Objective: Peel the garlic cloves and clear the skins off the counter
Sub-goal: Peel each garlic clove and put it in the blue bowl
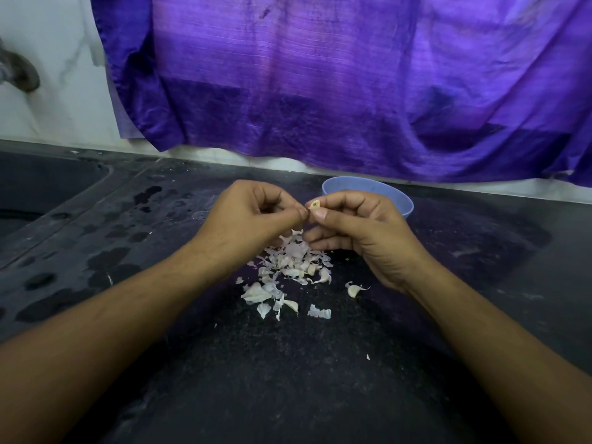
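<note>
Pale garlic clove pinched in right hand; left hand pinches its edge; skins piled on counter below.

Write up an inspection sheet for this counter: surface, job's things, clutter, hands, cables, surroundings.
Surface: dark speckled counter, wet patches on its left.
Job's things: garlic clove held over a pile of skins; blue bowl behind the hands.
Clutter: stray skin bits around the pile.
Hands: right hand pinches the clove; left hand pinches at its end.
Cables: nothing seen.
Surroundings: sink at left, purple cloth hanging on the wall.
</note>
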Available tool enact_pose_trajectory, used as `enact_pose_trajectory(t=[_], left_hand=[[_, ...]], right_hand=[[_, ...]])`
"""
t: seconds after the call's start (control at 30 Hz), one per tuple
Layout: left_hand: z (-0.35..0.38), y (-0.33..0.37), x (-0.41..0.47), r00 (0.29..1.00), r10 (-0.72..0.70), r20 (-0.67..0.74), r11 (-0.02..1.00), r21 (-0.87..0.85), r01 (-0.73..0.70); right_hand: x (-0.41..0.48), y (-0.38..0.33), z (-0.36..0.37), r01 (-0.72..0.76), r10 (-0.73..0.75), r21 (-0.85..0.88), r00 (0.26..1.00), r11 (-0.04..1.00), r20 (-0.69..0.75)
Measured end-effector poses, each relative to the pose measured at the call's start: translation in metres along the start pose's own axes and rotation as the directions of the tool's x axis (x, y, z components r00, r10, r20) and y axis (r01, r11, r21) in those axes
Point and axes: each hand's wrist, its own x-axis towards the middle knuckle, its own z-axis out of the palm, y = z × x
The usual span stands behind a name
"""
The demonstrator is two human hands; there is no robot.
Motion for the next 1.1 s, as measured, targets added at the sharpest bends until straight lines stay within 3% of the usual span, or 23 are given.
enact_pose_trajectory(t=[0.33, 0.5, 0.63, 1.1], left_hand=[[-0.001, 0.0, 0.001, 0.997, 0.056, -0.052, 0.998, 0.015, -0.055], [0.001, 0.003, -0.003, 0.954, 0.297, -0.032, 0.909, 0.316, -0.272], [0.0, 0.005, -0.004, 0.922, 0.388, -0.013, 0.845, 0.404, -0.35], [-0.001, 0.008, -0.006, 0.933, 0.356, -0.055, 0.835, 0.467, -0.291]], right_hand=[[-0.001, -0.004, 0.0, -0.026, 0.026, 0.02, 0.999, 0.999, -0.038], [-0.001, -0.005, 0.0, -0.093, 0.094, 0.06, 0.996, 0.994, -0.006], [-0.002, -0.006, -0.001, -0.146, 0.145, 0.081, 0.989, 0.986, 0.023], [-0.003, -0.005, 0.003, -0.217, 0.213, 0.067, 0.975, 0.974, 0.064]])
